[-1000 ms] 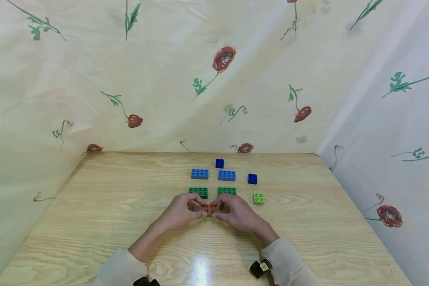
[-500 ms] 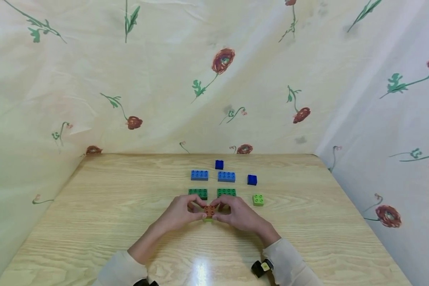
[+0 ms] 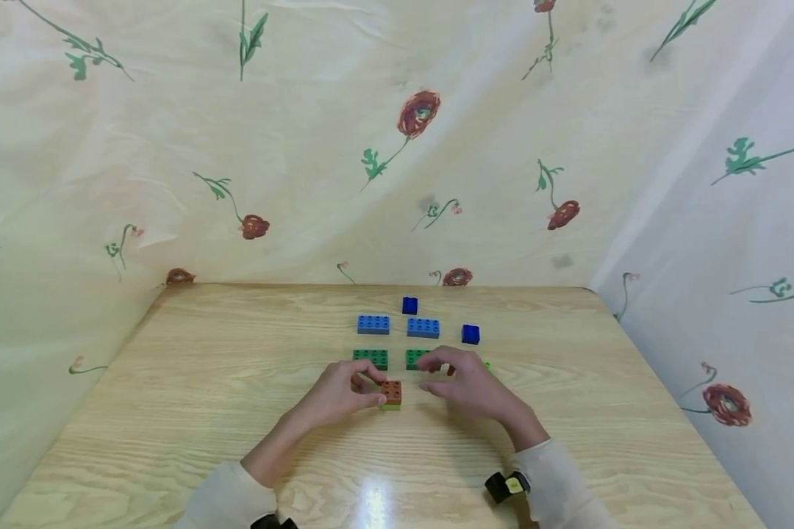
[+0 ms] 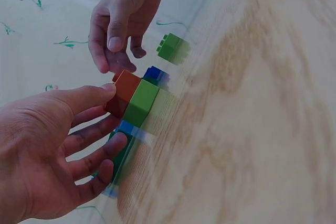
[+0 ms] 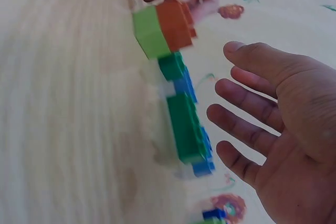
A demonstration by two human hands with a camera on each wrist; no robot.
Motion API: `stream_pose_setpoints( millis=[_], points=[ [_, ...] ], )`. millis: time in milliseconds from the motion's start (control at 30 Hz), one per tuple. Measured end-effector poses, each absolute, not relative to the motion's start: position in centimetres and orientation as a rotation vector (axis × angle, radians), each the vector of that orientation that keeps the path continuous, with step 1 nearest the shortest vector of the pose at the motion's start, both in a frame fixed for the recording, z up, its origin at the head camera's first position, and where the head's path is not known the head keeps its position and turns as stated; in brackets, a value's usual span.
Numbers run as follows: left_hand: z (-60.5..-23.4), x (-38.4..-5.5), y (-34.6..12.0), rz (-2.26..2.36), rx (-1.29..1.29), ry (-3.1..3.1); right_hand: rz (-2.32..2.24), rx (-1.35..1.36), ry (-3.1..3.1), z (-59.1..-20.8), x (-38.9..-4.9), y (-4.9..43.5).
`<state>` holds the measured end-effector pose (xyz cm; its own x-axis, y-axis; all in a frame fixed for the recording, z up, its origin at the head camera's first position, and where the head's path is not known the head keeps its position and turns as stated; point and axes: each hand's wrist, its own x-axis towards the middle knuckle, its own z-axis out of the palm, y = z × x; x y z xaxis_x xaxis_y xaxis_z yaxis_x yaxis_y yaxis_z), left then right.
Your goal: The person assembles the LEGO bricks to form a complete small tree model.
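An orange-brown toy brick (image 3: 392, 389) sits squarely on a lime-green brick (image 4: 140, 102), the two making a small stack on the table. My left hand (image 3: 340, 393) pinches the orange brick's left side between thumb and index finger; the other fingers are loosely bent beside the stack. To the right, my right hand (image 3: 470, 382) is apart from the stack and holds nothing, its fingers slightly bent and spread. It covers part of a dark green brick (image 3: 415, 359) and most of a second lime-green brick (image 4: 170, 47) in the head view.
Behind the stack lies another dark green brick (image 3: 370, 358). Farther back are two light blue bricks (image 3: 373, 325) side by side, and two small dark blue bricks (image 3: 470, 334). A floral cloth (image 3: 304, 147) hangs at the back and sides of the wooden table (image 3: 238, 338).
My right hand has let go of the stack and moved to the right, its fingers opening. The left hand stays at the orange brick.
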<state>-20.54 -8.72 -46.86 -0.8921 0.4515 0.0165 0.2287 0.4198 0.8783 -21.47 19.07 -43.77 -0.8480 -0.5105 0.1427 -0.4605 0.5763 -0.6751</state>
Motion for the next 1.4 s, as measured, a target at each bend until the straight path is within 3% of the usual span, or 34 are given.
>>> stream_pose_setpoints(
  millis=[700,1400],
  points=[
    [-46.7,-20.6,-8.7,1.462,0.63,2.444,-1.095,-0.625,2.893,-42.4,-23.0,26.7],
    [-46.6,-20.4,-8.7,1.456,0.632,2.457,-1.025,-0.495,2.781,-45.3,-23.8,29.4]
  ],
)
